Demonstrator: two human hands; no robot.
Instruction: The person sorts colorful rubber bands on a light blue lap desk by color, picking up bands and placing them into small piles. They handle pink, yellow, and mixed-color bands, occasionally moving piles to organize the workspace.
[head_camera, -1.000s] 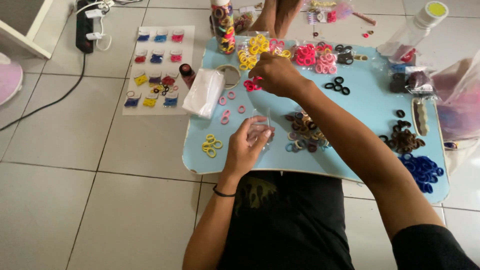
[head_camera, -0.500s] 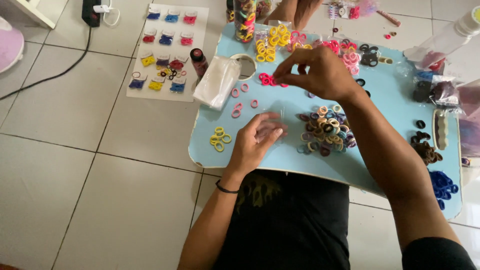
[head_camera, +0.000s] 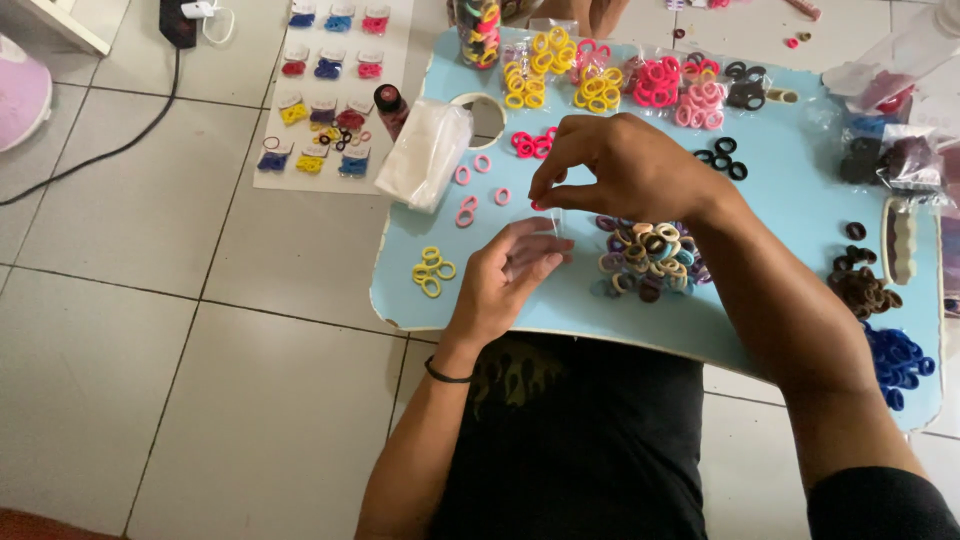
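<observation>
My left hand (head_camera: 505, 275) rests on the light blue lap table (head_camera: 790, 200) and holds a small clear plastic bag (head_camera: 548, 238) between thumb and fingers. Just above it, my right hand (head_camera: 625, 165) pinches a small pink-red hair tie (head_camera: 537, 206) at the bag's upper edge. A heap of mixed-colour hair ties (head_camera: 645, 255) lies just to the right of the bag. Loose red ties (head_camera: 530, 143) and pale pink ties (head_camera: 470, 190) lie behind the hands. Three or so yellow ties (head_camera: 432, 272) sit near the table's left edge.
A stack of white-clear bags (head_camera: 425, 155) lies at the table's left rim. Yellow (head_camera: 560, 70), pink (head_camera: 680, 90), black (head_camera: 722, 158), brown (head_camera: 865, 290) and blue ties (head_camera: 900, 360) are spread across the table. A white sheet with packed ties (head_camera: 330, 90) lies on the tiled floor.
My right hand has come back from the red ties at the far side and now sits over the bag in my left hand. The left hand has closed on the bag.
</observation>
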